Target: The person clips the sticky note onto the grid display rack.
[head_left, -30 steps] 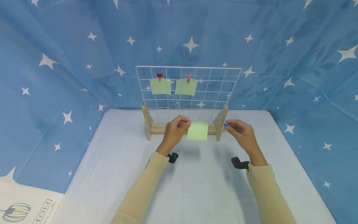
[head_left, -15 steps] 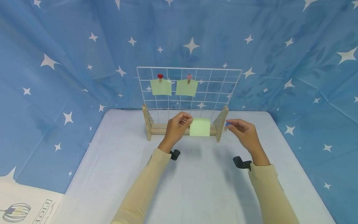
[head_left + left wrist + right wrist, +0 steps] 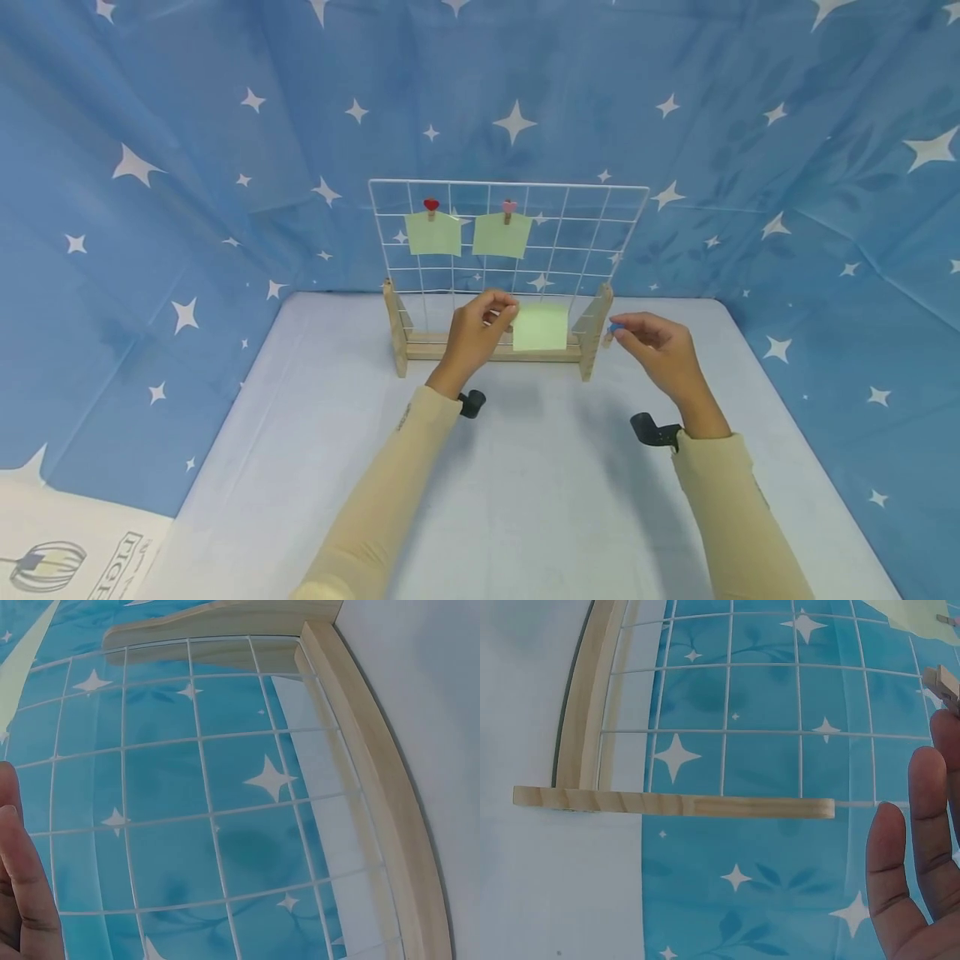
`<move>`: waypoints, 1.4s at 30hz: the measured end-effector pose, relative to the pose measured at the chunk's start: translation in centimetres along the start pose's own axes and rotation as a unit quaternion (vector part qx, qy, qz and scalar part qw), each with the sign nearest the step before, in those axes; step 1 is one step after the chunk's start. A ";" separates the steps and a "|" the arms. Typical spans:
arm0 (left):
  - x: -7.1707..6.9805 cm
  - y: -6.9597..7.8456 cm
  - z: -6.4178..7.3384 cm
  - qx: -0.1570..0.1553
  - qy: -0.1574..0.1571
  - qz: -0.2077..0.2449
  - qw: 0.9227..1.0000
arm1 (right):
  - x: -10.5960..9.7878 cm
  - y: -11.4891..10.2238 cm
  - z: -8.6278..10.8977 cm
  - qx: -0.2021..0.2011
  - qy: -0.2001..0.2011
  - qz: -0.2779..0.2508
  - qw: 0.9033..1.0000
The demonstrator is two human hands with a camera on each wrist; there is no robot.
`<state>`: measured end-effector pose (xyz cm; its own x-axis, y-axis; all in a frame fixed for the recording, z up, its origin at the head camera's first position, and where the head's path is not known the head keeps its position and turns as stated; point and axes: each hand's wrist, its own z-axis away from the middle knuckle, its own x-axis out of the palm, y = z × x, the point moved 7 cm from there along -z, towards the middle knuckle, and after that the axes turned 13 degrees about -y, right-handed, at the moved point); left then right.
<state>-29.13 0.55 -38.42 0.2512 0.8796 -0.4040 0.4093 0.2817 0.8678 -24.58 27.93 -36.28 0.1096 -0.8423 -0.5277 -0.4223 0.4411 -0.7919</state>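
Observation:
My left hand point(image 3: 477, 332) pinches a pale green paper note point(image 3: 542, 326) by its left edge, in front of the lower part of a white wire grid point(image 3: 577, 218). Just right of the grid's wooden stand point(image 3: 595, 333), my right hand point(image 3: 660, 348) holds a small wooden clothespin point(image 3: 943, 686) with a blue top between thumb and fingertips. Two more green notes hang on the grid's upper left. A red heart clothespin point(image 3: 431, 206) grips one note point(image 3: 433, 234), and a pink heart clothespin point(image 3: 509, 208) grips the other note point(image 3: 502, 237).
The stand's wooden base bar point(image 3: 450, 346) rests on a white table point(image 3: 525, 500). Behind hangs a blue curtain point(image 3: 300, 125) with white stars. A printed cloth or sheet point(image 3: 82, 533) lies at the lower left.
The left hand has risen and shifted slightly right with its note, toward the grid. The right hand has moved slightly right and up, still holding the blue-topped clothespin.

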 end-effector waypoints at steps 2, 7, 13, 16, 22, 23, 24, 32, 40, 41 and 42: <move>-0.1 0.2 -0.1 0.003 0.000 -0.004 1.000 | -0.1 -0.2 -0.1 -0.007 0.003 0.002 1.000; -0.3 0.6 -0.5 0.008 0.003 -0.015 1.000 | -0.3 -0.7 -0.4 -0.020 0.005 -0.011 1.000; -0.5 1.0 -0.9 0.012 0.007 -0.020 1.000 | -0.7 -1.2 -0.6 -0.027 0.008 -0.008 1.000; -0.6 1.3 -1.0 0.020 0.008 -0.022 1.000 | -0.7 -1.5 -0.7 -0.028 0.007 -0.002 1.000; -0.6 1.9 -1.4 0.033 0.009 -0.016 0.999 | -0.9 -2.0 -1.2 -0.029 0.010 0.005 1.000; -0.6 2.0 -1.4 0.033 0.008 -0.013 0.999 | -1.0 -2.1 -1.3 -0.030 0.011 0.006 0.999; -0.6 2.0 -1.5 0.032 0.008 -0.012 0.999 | -1.0 -2.2 -1.4 -0.031 0.012 0.008 0.999; -0.7 2.3 -2.2 0.033 0.003 -0.022 0.999 | -1.2 -3.1 -2.2 -0.056 0.007 0.031 0.998; -0.9 2.5 -3.2 0.024 0.009 -0.030 0.999 | -1.0 -3.4 -3.2 -0.047 -0.012 0.048 0.998; -0.9 2.5 -3.3 0.023 0.009 -0.031 0.999 | -1.0 -3.4 -3.3 -0.045 -0.014 0.047 0.998; -0.9 2.5 -3.4 0.022 0.009 -0.032 0.999 | -1.0 -3.4 -3.4 -0.044 -0.015 0.045 0.998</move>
<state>-31.33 1.79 -34.87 0.2082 0.8672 -0.4524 0.4622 0.3204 0.8269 -26.33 26.19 -32.00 0.0950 -0.7903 -0.6053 -0.5086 0.4842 -0.7120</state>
